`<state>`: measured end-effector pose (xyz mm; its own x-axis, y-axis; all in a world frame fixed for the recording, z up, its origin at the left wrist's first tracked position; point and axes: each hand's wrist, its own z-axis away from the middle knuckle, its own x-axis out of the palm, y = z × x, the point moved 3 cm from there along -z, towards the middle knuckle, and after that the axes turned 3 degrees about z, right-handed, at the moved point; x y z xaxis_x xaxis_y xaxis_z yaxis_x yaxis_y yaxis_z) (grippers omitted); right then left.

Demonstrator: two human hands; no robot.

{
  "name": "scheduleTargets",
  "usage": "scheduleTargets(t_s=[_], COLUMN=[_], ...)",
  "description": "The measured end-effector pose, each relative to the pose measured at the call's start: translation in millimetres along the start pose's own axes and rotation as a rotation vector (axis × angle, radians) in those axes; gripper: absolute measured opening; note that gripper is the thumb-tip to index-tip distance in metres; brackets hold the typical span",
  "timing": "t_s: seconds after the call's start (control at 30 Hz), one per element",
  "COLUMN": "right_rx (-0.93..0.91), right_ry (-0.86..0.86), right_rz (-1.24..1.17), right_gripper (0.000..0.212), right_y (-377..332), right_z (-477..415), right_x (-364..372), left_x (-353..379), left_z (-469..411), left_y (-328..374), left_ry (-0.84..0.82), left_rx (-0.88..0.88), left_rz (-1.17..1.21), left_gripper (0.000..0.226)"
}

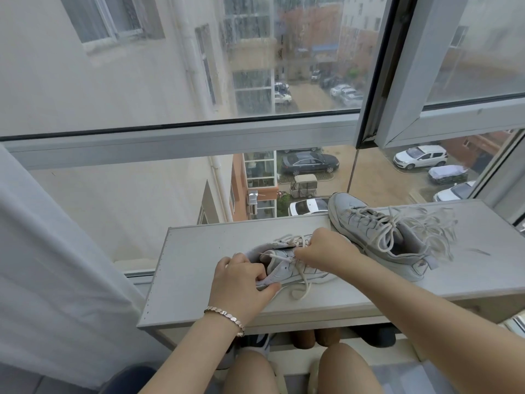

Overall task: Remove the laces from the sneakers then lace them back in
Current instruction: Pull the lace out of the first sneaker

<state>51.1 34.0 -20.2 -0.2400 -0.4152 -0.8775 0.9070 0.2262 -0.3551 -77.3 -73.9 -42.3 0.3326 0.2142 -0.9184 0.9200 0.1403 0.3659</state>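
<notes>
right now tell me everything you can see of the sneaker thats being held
The near sneaker is pale grey-white, smooth like leather, and lies on the grey board with its heel end toward the left. The left hand grips its collar at the heel, thumb on the side. Its cream lace is partly in the eyelets, with a slack loop trailing onto the board; the right hand pinches it over the tongue. The toe is hidden behind that hand.

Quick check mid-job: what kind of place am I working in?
Probably an upper-floor flat, at a window. The sneakers sit on a white shelf against it, a curtain hangs at left, and parked cars show far below through the glass.
</notes>
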Motion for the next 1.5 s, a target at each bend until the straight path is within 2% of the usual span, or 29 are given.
scheduleTargets(t_s=[0.13, 0.3, 0.4, 0.5, 0.63, 0.7, 0.73, 0.77, 0.8, 0.9, 0.97, 1.0, 1.07, 1.1, 1.13, 1.2, 1.23, 1.33, 1.5], right_rx=[-0.046, -0.144, -0.093, 0.056, 0.212, 0.283, 0.275, 0.23, 0.162, -0.066, -0.099, -0.087, -0.117, -0.176, -0.259, -0.415, -0.478, -0.539, -0.43], right_ry=[0.043, 0.05, 0.147, 0.314, 0.363, 0.427, 0.428, 0.405, 0.335, -0.072, -0.347, -0.427, -0.402, -0.315, -0.201, 0.005, 0.052, 0.028, 0.023], right_rz=[0.069, -0.107, -0.441, -0.764, -1.313, -1.673, -1.72, -1.583, -1.311, -0.361, 0.173, 0.388, 0.626, 0.643, 0.574, 0.275, 0.151, 0.043, 0.015], right_gripper=[0.044, 0.04, 0.028, 0.029, 0.02, 0.021, 0.021, 0.018, 0.015, 0.017, 0.02, 0.024, 0.032, 0.03, 0.027, 0.027, 0.029, 0.032, 0.02], right_y=[-8.7, -11.5, -5.2, 5.7, 8.4, 15.2, 19.1, 21.6, 19.9, 5.2, 8.5, 12.5, 12.7, 8.1, 0.9, -18.6, -27.5, -43.2, -39.5], right_z=[0.8, -0.4, 0.6, -12.2, -25.6, -29.3, -33.2, -35.2, -36.0, -19.1, 1.1, 10.1, 16.3, 15.9, 13.0, 8.6, 7.9, 1.3, -12.6], right_x=[-0.8, 12.0, 10.8, 0.8, -11.8, -30.7, -43.2, -56.2, -65.3, -63.8, -54.2, -51.0, -46.9, -44.1, -40.5, -34.4, -31.2, -18.8, -5.1], left_x=[0.5, -1.0, -3.7, -5.1, -2.7, -2.2, -4.4, -5.2, -4.4, -5.7, -11.0, -14.4, -20.9, -23.3, -24.9, -22.1, -20.0, -15.0, -14.3], left_z=[-0.6, 2.6, 2.5, 4.3, 9.7, 13.9, 15.5, 16.7, 17.2, 17.8, 16.0, 16.0, 8.3, 2.0, -4.5, -17.6, -22.1, -27.3, -20.4], left_y=[0.5, 1.5, 2.4, 2.6, 2.4, -2.7, -3.9, -7.3, -12.0, -12.5, -9.4, -10.2, -15.5, -18.6, -20.5, -25.5, -25.3, -25.3, -20.2], left_ry=[0.006, 0.0, -0.004, 0.003, 0.006, 0.097, 0.13, 0.131, 0.098, 0.085, 0.176, 0.251, 0.339, 0.306, 0.238, 0.06, -0.019, -0.112, -0.121], left_rx=[-0.008, -0.018, -0.039, -0.058, -0.067, -0.037, -0.022, -0.033, -0.057, -0.12, -0.066, -0.032, -0.024, -0.055, -0.08, -0.151, -0.175, -0.214, -0.162], left_rz=[0.007, 0.008, 0.01, 0.009, -0.007, -0.032, -0.033, -0.025, 0.0, 0.004, 0.084, 0.131, 0.193, 0.238, 0.298, 0.377, 0.404, 0.426, 0.263], left_gripper=[0.027, 0.028, 0.029, 0.03, 0.034, 0.037, 0.038, 0.04, 0.039, 0.032, 0.037, 0.034, 0.019, 0.017, 0.025, 0.035, 0.035, 0.028, 0.027])
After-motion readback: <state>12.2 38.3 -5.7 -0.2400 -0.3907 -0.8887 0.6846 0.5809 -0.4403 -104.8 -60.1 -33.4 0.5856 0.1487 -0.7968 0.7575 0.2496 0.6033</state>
